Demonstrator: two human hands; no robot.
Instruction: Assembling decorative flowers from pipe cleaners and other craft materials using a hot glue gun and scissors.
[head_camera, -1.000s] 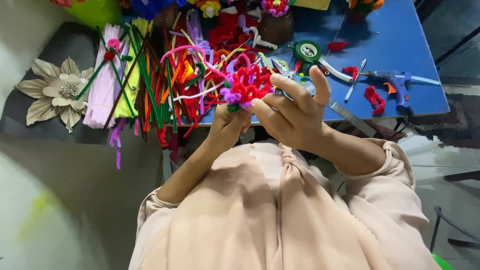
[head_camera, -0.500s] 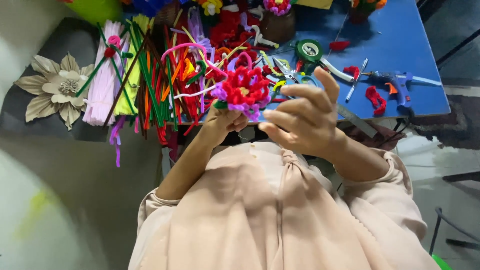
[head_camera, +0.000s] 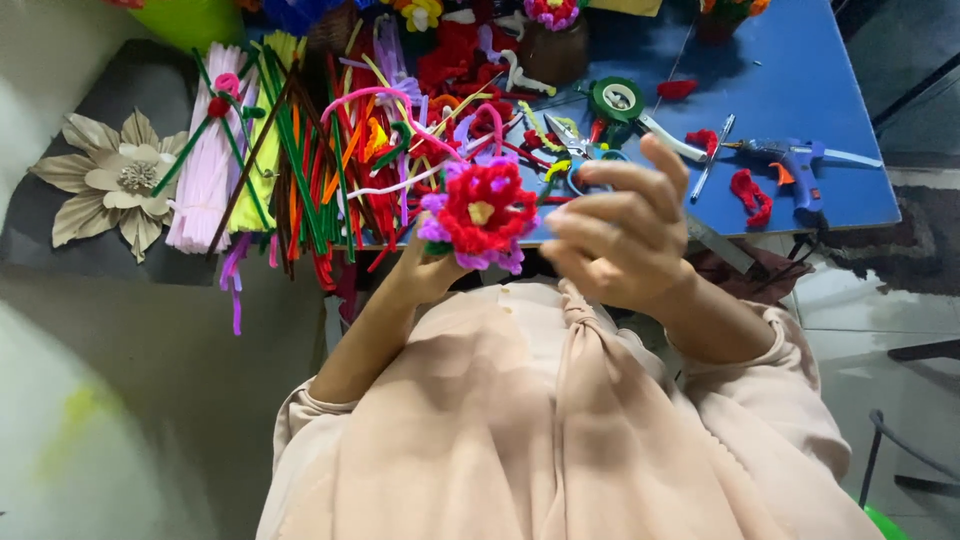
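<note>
My left hand (head_camera: 425, 272) holds up a pipe-cleaner flower (head_camera: 480, 212) with red petals, a yellow centre and purple outer petals; the fingers grip it from below, largely hidden behind the bloom. My right hand (head_camera: 622, 232) hovers just right of the flower with fingers curled and apart, holding nothing I can see. Both hands sit in front of my beige top, over the near edge of the blue table (head_camera: 790, 90).
Bundles of coloured pipe cleaners (head_camera: 300, 150) cover the table's left. Scissors (head_camera: 575, 145), a green tape roll (head_camera: 615, 100), a blue glue gun (head_camera: 790, 160) and red scraps (head_camera: 748, 192) lie to the right. A beige paper flower (head_camera: 110, 185) rests far left.
The flower has turned to face the camera and dropped slightly. My right hand has come away from the petals and shifted right, fingers spread looser.
</note>
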